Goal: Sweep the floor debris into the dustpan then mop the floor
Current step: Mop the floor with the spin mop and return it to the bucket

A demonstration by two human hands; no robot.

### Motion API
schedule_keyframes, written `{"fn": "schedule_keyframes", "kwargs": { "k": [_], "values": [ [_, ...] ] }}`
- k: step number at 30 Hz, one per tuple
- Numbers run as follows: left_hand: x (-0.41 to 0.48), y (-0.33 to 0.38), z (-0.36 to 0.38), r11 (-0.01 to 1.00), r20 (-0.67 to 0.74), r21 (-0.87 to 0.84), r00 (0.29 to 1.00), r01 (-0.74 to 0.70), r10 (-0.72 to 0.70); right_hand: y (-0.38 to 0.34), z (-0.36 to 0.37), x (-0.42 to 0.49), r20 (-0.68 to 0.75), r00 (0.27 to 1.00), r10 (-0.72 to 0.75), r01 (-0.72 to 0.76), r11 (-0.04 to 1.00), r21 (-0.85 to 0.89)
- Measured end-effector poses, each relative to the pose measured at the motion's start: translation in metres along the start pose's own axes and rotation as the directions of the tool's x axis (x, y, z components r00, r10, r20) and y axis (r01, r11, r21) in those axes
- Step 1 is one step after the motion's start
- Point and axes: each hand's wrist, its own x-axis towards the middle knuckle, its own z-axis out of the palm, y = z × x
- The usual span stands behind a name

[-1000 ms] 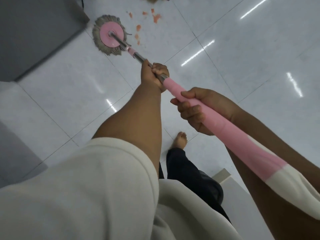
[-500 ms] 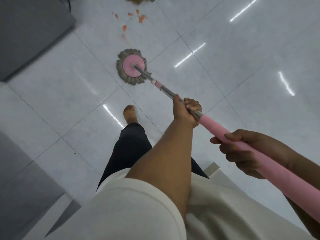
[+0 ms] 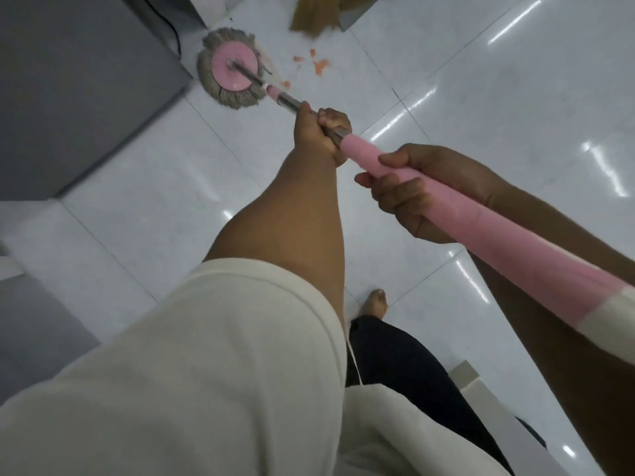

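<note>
A round mop head (image 3: pixel 232 72), pink disc ringed with grey strands, lies flat on the white tiled floor (image 3: pixel 464 80) at the upper left. Its pole (image 3: pixel 429 194) runs down to the right, metal near the head and pink nearer me. My left hand (image 3: pixel 321 132) grips the metal part of the pole. My right hand (image 3: pixel 409 194) holds the pink part lower down. Orange debris bits (image 3: pixel 318 65) lie just right of the mop head. Straw broom bristles (image 3: pixel 318 15) show at the top edge. The dustpan is out of view.
A grey cabinet (image 3: pixel 79 97) stands against the mop head's left side, with a dark cable (image 3: pixel 171 29) beside it. My bare foot (image 3: pixel 374 304) and dark trouser leg are below the hands. A white block (image 3: pixel 467 376) sits at the lower right.
The mop head has been pushed away from me, up and left to the cabinet's edge beside the orange bits. Both hands followed along the pole, and my other foot now shows.
</note>
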Motion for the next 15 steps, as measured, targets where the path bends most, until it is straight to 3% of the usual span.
{"fn": "schedule_keyframes", "kwargs": {
  "k": [4,8,11,15],
  "values": [
    [0.018,0.016,0.017,0.998,-0.034,0.033,0.998,-0.061,0.062,-0.026,0.003,0.015,-0.033,0.999,-0.006,0.007,1.000,0.016],
    [0.022,-0.011,0.012,0.998,-0.042,0.028,0.998,-0.052,0.053,-0.020,-0.020,-0.005,-0.036,0.999,-0.015,0.016,1.000,0.014],
    [0.013,-0.059,-0.002,0.988,-0.080,0.118,0.991,-0.101,0.111,0.001,-0.045,-0.038,-0.056,0.998,-0.023,0.024,1.000,0.009],
    [-0.005,-0.141,-0.028,0.995,-0.104,0.097,0.994,-0.016,0.026,0.044,-0.089,-0.106,-0.099,0.995,-0.028,0.033,0.998,0.048]
  ]
}}
